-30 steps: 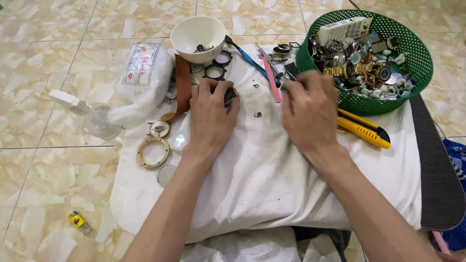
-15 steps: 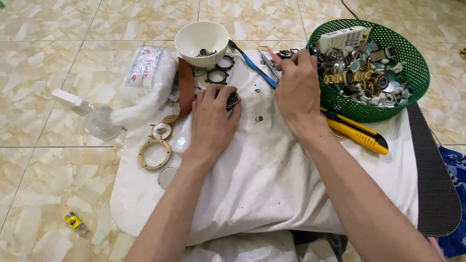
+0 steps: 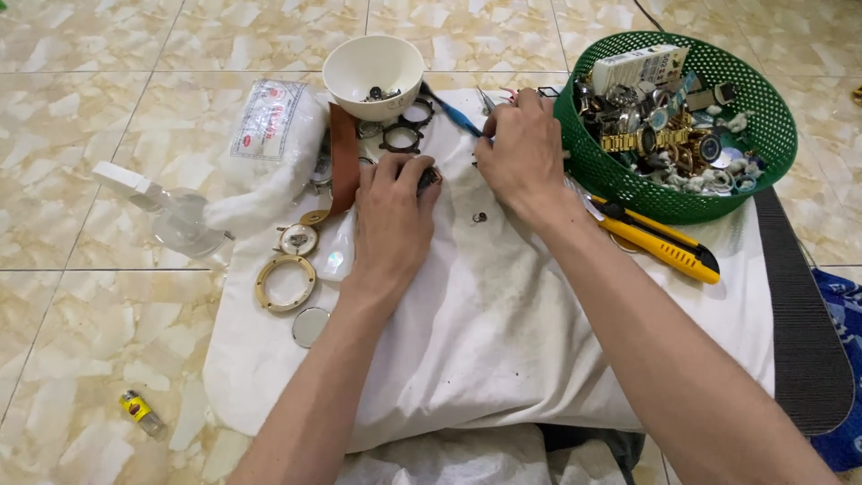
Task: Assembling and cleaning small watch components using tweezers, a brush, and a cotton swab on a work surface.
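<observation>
Two of my hands sit mid-frame: left hand (image 3: pixel 388 216) pinches a small dark watch part (image 3: pixel 429 177) on the white cloth (image 3: pixel 503 332), while right hand (image 3: pixel 521 153) closes its fingers on tweezers (image 3: pixel 489 101) beside the green basket (image 3: pixel 772 135). Picking up looks underway; next needs a fine tip. Half a second ago my right hand lay nearer the basket.

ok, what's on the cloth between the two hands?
Head view: between the left hand and right hand, the white cloth is bare apart from one small dark ring-like part and a few specks.
</observation>
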